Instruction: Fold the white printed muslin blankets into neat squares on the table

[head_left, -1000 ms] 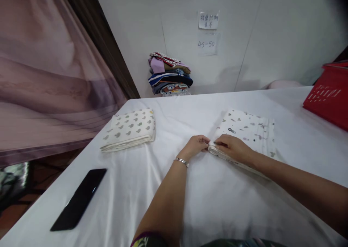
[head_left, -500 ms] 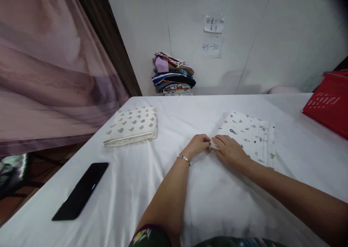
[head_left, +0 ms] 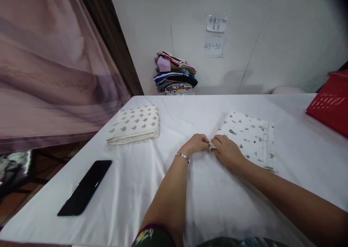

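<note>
A white cloth with small grey and black prints (head_left: 248, 132) lies folded on the table to the right of centre. My left hand (head_left: 197, 143), with a bracelet at its wrist, pinches the cloth's near left corner between thumb and fingertips. Right beside it, my right hand (head_left: 228, 151) is closed over the same folded edge, its fingers bent onto the fabric. The layers under my right palm are hidden. A second folded cloth with grey mushroom-like prints (head_left: 137, 123) rests farther left, apart from both hands.
A black phone-like slab (head_left: 85, 187) lies at the left on the white-covered table (head_left: 152, 218). Beyond the far edge is a stack of folded fabrics (head_left: 175, 74). A red basket (head_left: 328, 103) stands at the right, and a pink curtain (head_left: 54, 65) hangs at the left.
The view has shifted slightly, so the things on the table sit a little farther right. Both hands stay at the cloth's near left corner with barely any movement.
</note>
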The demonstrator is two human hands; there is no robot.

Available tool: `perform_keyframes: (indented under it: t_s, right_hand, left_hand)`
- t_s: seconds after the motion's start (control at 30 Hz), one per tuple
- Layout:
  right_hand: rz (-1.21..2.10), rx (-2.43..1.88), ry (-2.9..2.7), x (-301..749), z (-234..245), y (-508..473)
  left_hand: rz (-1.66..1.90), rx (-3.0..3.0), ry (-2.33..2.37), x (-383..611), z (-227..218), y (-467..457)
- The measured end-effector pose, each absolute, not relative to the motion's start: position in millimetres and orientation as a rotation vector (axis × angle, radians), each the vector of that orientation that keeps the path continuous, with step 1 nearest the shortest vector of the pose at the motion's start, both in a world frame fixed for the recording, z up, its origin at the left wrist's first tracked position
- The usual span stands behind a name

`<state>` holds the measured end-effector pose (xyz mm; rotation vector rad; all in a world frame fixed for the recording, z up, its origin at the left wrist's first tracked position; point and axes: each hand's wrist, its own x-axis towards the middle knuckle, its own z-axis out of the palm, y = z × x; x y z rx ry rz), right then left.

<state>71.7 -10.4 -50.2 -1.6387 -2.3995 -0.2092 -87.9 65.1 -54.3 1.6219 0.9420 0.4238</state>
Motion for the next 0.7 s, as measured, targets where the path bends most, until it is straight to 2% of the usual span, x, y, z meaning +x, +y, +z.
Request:
perform_keyframes:
  t_s: [0.43, 0.7]
  right_hand:
    - [-0.022, -1.591, -2.332, 72.0, -45.7, -22.1]
    - [0.042, -1.658, -2.242, 113.4, -40.1, -50.5]
  left_hand:
    - [0.4, 1.623, 0.816, -88.1, -50.7, 62.3]
    - [0.591, 1.797, 0.854, -82.1, -44.9, 58.3]
